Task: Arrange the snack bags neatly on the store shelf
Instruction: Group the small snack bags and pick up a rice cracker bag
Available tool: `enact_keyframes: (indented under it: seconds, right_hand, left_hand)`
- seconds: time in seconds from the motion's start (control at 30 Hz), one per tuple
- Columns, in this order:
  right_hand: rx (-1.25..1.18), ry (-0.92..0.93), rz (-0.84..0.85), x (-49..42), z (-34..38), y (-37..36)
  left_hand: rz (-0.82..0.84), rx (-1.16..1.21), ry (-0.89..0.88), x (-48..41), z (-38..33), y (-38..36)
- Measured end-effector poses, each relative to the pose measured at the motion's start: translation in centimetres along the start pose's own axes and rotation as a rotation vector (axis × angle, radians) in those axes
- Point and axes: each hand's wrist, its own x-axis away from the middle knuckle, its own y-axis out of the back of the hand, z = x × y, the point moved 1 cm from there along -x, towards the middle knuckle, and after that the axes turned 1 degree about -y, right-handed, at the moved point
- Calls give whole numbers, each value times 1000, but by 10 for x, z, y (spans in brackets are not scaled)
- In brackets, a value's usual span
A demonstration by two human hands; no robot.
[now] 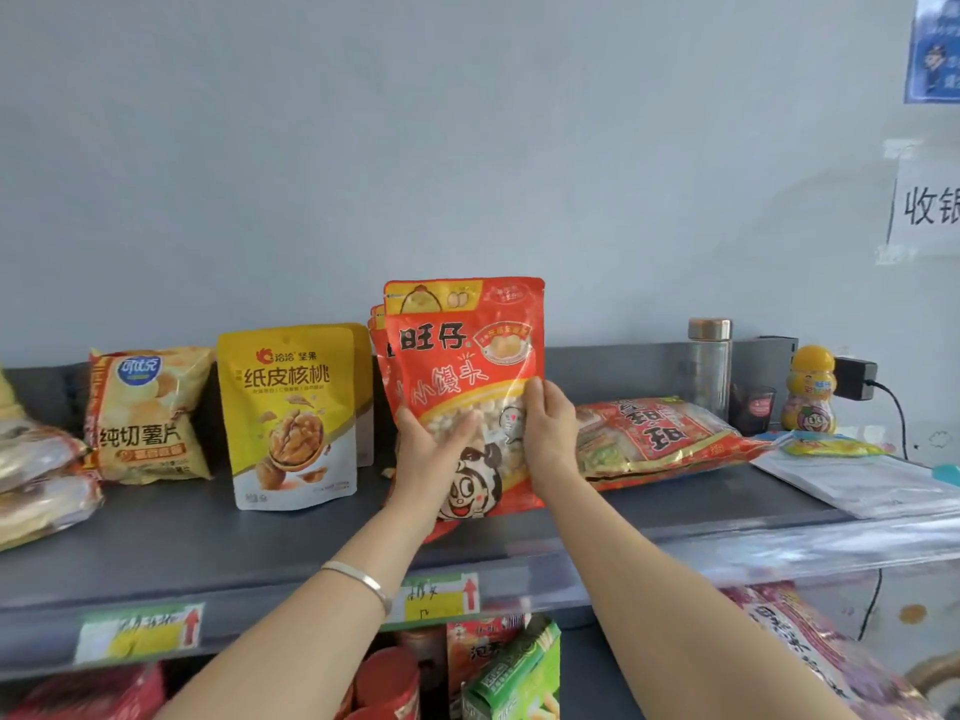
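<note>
A red snack bag (457, 350) with a cartoon face stands upright at the middle of the grey shelf (208, 543), with more red bags stacked just behind it. My left hand (426, 449) lies with straight fingers against the bag's lower left front. My right hand (550, 433) holds the bag's right edge, thumb on its front. Left of it stand a yellow walnut bag (291, 407) and a chip bag (145, 413). A large red bag (660, 439) lies flat to the right.
Clear-wrapped packs (36, 485) pile at the shelf's left end. At the right are a steel bottle (709, 366), a yellow candy jar (810, 392), a charger with cable (857, 379) and white papers (862, 485). Price labels (140, 634) hang on the shelf edge; goods fill the shelf below.
</note>
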Motion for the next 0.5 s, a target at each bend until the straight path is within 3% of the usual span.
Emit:
enact_keyframes:
  seconds: [0.2,0.3,0.5]
  right_hand:
    - [413,-245,125,35,-17,-20]
    - [529,-277,192,34,-20,-19]
    - [391,-244,147,30,-32,-13]
  left_hand:
    - [-30,-21,87,-1,20,31]
    - [-66,-128,66,0,24,33]
    - [91,-362,11,3,30,26]
